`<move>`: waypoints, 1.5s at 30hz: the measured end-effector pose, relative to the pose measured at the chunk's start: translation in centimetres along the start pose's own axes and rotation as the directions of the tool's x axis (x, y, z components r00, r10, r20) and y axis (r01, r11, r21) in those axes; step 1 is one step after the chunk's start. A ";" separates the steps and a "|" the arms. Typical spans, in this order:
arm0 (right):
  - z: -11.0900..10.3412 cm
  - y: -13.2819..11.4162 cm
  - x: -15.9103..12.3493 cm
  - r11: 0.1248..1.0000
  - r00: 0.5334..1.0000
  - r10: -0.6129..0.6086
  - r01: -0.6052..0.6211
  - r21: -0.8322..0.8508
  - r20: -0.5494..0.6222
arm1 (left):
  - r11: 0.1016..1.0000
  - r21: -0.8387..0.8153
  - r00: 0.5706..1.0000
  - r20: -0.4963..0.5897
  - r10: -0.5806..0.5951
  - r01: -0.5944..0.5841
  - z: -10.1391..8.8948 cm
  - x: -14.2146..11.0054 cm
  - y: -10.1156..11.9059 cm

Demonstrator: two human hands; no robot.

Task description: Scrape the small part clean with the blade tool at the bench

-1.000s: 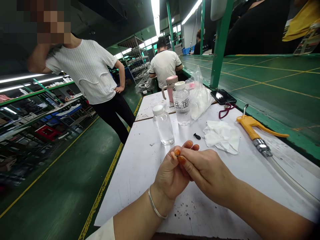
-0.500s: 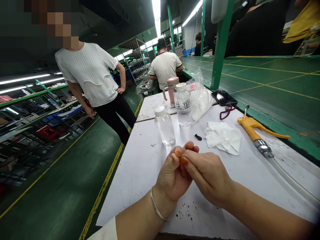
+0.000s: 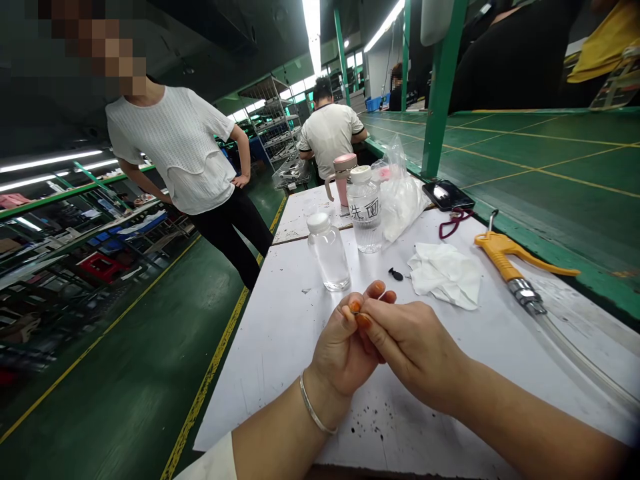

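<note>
Above the white tabletop [image 3: 280,347], my left hand [image 3: 343,350] and my right hand [image 3: 417,347] meet fingertip to fingertip. Both pinch at one spot, where a tiny dark sliver barely shows between thumbs and forefingers; its kind is too small to make out. Orange-brown stains colour the fingertips. Just beyond the hands lies a small black piece [image 3: 395,274], beside a crumpled white tissue [image 3: 445,275]. A clear bottle with a white cap [image 3: 330,257] stands upright past my left fingers. Dark specks [image 3: 373,423] are scattered on the table below my wrists.
Farther back stand a larger lettered bottle [image 3: 367,213], a pink cup [image 3: 344,183] and a plastic bag [image 3: 403,207]. On the right are a phone [image 3: 449,195] and a yellow air gun [image 3: 505,257] with its hose. A person in white [image 3: 185,147] stands in the left aisle.
My hands stay pinched together and have shifted very slightly left. The standing person's lowered arm has drawn back toward the hip. The items on the table have not moved.
</note>
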State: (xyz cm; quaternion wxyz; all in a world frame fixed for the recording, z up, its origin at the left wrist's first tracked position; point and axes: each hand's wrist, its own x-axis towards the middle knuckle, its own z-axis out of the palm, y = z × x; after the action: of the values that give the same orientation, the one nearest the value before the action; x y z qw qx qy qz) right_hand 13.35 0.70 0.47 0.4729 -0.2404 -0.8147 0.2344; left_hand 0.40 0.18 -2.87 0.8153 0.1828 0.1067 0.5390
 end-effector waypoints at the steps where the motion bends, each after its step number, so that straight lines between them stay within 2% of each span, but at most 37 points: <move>1: 0.0 0.0 0.0 1.000 1.000 0.008 -0.008 0.000 0.009 | 1.000 0.005 1.000 -0.003 -0.001 0.001 0.0 0.0 0.0; 4: 0.0 0.0 0.0 1.000 0.999 0.025 -0.025 0.014 0.025 | 1.000 0.010 1.000 -0.002 -0.003 0.003 -0.1 0.0 0.1; 10: 0.4 0.0 -0.2 0.998 1.000 0.011 -0.010 0.064 -0.024 | 1.000 -0.006 1.000 0.011 0.021 -0.021 0.3 -0.1 0.0; 15: 0.4 -0.2 -0.4 0.985 0.996 0.054 -0.040 0.169 -0.075 | 0.999 0.031 0.998 -0.060 0.014 -0.012 1.2 -0.1 0.1; 22: 0.2 -0.2 -0.5 0.987 0.989 0.096 -0.080 0.137 -0.113 | 0.994 0.106 0.989 -0.147 0.028 -0.012 1.8 -0.1 0.1; 28: 0.1 -0.3 -0.6 0.987 0.989 0.095 -0.079 0.140 -0.112 | 0.993 0.114 0.992 -0.128 0.018 -0.003 1.7 -0.2 0.1; 35: 0.2 -0.2 -0.6 0.988 0.989 0.092 -0.076 0.133 -0.114 | 0.986 0.164 0.986 -0.167 0.001 0.027 1.5 -0.2 0.2; 39: 0.2 -0.2 -0.5 0.986 0.990 0.093 -0.076 0.150 -0.108 | 0.990 0.132 0.988 -0.149 -0.024 0.044 1.5 -0.2 0.1; 45: 0.1 -0.1 -0.5 0.983 0.998 0.033 -0.023 0.184 -0.051 | 1.000 0.006 1.000 -0.009 0.024 -0.024 1.2 -0.3 -0.3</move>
State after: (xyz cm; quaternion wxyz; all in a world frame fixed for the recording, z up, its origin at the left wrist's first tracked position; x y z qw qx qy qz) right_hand 13.42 0.28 0.14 0.5115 -0.2138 -0.7731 0.3083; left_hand 0.93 -0.43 -1.90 0.8078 0.1842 0.1099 0.5490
